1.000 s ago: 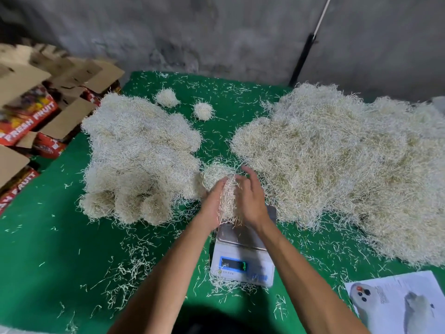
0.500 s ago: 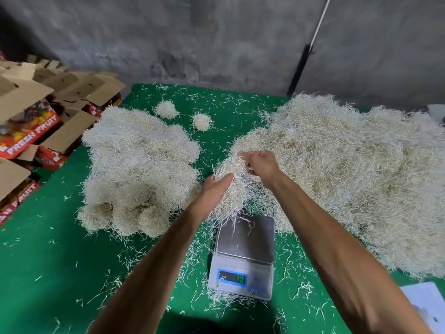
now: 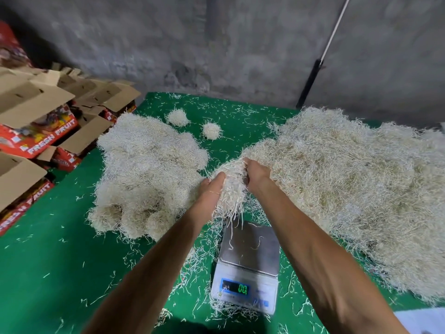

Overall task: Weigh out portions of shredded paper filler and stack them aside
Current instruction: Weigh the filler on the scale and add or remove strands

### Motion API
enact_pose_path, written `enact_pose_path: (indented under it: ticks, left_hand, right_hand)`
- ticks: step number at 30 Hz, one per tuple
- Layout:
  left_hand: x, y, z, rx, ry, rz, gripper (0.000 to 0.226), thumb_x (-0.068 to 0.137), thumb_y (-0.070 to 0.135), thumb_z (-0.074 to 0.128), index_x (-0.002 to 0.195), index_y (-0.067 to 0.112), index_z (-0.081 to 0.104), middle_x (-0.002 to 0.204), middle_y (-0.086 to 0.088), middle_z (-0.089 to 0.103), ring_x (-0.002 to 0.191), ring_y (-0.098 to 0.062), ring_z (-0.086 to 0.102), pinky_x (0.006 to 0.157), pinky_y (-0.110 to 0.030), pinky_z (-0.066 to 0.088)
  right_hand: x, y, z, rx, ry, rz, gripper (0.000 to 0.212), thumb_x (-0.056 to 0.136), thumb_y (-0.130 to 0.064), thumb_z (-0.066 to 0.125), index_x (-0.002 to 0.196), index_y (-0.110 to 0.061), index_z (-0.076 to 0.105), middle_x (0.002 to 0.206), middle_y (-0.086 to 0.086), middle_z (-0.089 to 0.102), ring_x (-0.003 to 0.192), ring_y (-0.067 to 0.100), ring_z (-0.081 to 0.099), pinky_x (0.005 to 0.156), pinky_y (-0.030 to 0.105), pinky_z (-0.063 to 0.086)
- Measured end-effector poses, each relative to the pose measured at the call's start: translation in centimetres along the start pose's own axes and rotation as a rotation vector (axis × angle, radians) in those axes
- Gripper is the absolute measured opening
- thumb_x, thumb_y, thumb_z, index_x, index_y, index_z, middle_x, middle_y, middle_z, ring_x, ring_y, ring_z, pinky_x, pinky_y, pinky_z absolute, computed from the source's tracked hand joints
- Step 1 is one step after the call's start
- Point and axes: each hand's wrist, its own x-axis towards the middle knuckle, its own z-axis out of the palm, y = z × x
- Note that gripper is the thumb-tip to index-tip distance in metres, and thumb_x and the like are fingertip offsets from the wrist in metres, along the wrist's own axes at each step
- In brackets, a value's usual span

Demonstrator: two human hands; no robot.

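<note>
Clump: pale, stringy shredded paper, strands trailing down, held above the scale. Scale pan bare but for a few strands. Left hand and right hand curl their fingers round the clump from both sides.

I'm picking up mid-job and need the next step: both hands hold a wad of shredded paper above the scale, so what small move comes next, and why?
Probably lower the wad onto the scale. The left hand and right hand grip it just above the platform, which holds only stray strands, and the display reads about zero, so this portion seems not yet weighed.
</note>
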Motion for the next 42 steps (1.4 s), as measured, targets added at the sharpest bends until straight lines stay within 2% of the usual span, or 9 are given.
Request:
enact_pose_path:
  ticks: [5, 9, 15, 19, 22, 24, 28, 37, 42]
  left_hand:
    - [0.4, -0.1, -3.0, -0.277, 0.000, -0.078, 0.053, 0.103, 0.044, 0.050, 0.154, 0.037, 0.035, 0.143, -0.012, 0.047, 0.095, -0.024, 0.055, 0.078, -0.042, 0.050]
    - [-0.8, -1.0, -1.8, 0.185, -0.075, 0.056, 0.088, 0.081, 0.072, 0.060, 0.154, 0.037, 0.025, 0.162, -0.006, 0.027, 0.140, -0.033, 0.039, 0.111, -0.054, 0.033]
    - [-1.5, 0.0, 0.3, 0.291, -0.032, 0.241, 0.077, 0.093, 0.049, 0.062, 0.157, 0.022, 0.027, 0.162, -0.008, 0.031, 0.144, -0.030, 0.037, 0.114, -0.049, 0.033]
    - [-1.3, 1.1, 0.6, 0.215, 0.005, 0.233, 0.076, 0.095, 0.046, 0.062, 0.157, 0.018, 0.026, 0.155, -0.011, 0.041, 0.135, -0.030, 0.047, 0.109, -0.039, 0.041]
    - [-0.8, 1.9, -1.0, 0.081, 0.050, 0.214, 0.083, 0.089, 0.046, 0.067, 0.156, 0.021, 0.025, 0.141, -0.010, 0.050, 0.111, -0.023, 0.055, 0.087, -0.029, 0.049]
    - [0.1, 2.2, -3.8, 0.005, 0.119, 0.203, 0.097, 0.077, 0.048, 0.070, 0.156, 0.021, 0.022, 0.151, -0.017, 0.042, 0.120, -0.029, 0.051, 0.092, -0.037, 0.045]
    - [2.4, 2.5, -7.5, 0.029, 0.188, 0.149, 0.099, 0.071, 0.048, 0.069, 0.148, 0.000, 0.030, 0.148, -0.035, 0.040, 0.132, -0.046, 0.047, 0.104, -0.053, 0.044]
    - [4.1, 3.2, -4.9, -0.209, 0.308, 0.119, 0.074, 0.092, 0.028, 0.069, 0.149, -0.001, 0.033, 0.139, -0.018, 0.052, 0.115, -0.026, 0.047, 0.094, -0.033, 0.031]
    - [5.5, 2.5, -4.8, -0.267, 0.342, 0.049, 0.030, 0.095, 0.022, 0.067, 0.092, -0.007, 0.059, 0.085, -0.014, 0.060, 0.098, -0.022, 0.048, 0.075, -0.030, 0.049]
  right_hand:
    - [0.1, 1.3, -0.6, 0.138, -0.275, 0.085, 0.013, 0.107, -0.023, 0.053, 0.116, -0.018, 0.061, 0.058, -0.007, 0.051, 0.046, 0.005, 0.041, 0.038, 0.017, 0.033]
    - [0.2, 0.9, -0.8, -0.085, -0.129, 0.045, 0.015, 0.108, -0.017, 0.045, 0.113, -0.010, 0.057, 0.079, 0.002, 0.047, 0.062, 0.011, 0.041, 0.045, 0.026, 0.037]
    - [1.0, 0.1, -0.6, -0.207, 0.053, 0.000, 0.023, 0.103, -0.008, 0.057, 0.125, 0.000, 0.056, 0.096, 0.005, 0.055, 0.076, 0.013, 0.055, 0.074, 0.023, 0.053]
    - [1.4, -0.5, 0.8, -0.029, -0.082, -0.068, 0.045, 0.105, -0.011, 0.043, 0.148, 0.002, 0.045, 0.087, 0.000, 0.046, 0.068, 0.009, 0.046, 0.041, 0.013, 0.046]
    - [2.5, -2.6, -2.5, -0.013, 0.201, -0.073, 0.039, 0.106, -0.011, 0.048, 0.144, -0.001, 0.051, 0.106, 0.005, 0.054, 0.082, 0.011, 0.056, 0.077, 0.013, 0.056]
    - [4.0, -3.6, -6.5, -0.478, 0.304, -0.210, 0.032, 0.105, -0.014, 0.056, 0.135, -0.003, 0.057, 0.101, 0.007, 0.059, 0.090, 0.015, 0.061, 0.090, 0.025, 0.056]
    - [4.8, -4.5, -10.6, 0.095, 0.226, -0.091, 0.023, 0.107, -0.020, 0.056, 0.124, -0.005, 0.056, 0.099, 0.012, 0.061, 0.083, 0.017, 0.064, 0.074, 0.029, 0.061]
    - [4.0, -1.9, -12.8, -0.202, 0.114, -0.197, 0.020, 0.098, -0.019, 0.069, 0.107, -0.002, 0.070, 0.096, 0.007, 0.065, 0.072, 0.016, 0.052, 0.067, 0.029, 0.055]
    - [4.6, -6.3, -18.7, -0.310, 0.390, -0.271, 0.020, 0.102, -0.011, 0.063, 0.104, 0.009, 0.068, 0.091, 0.023, 0.072, 0.061, 0.022, 0.064, 0.048, 0.030, 0.053]
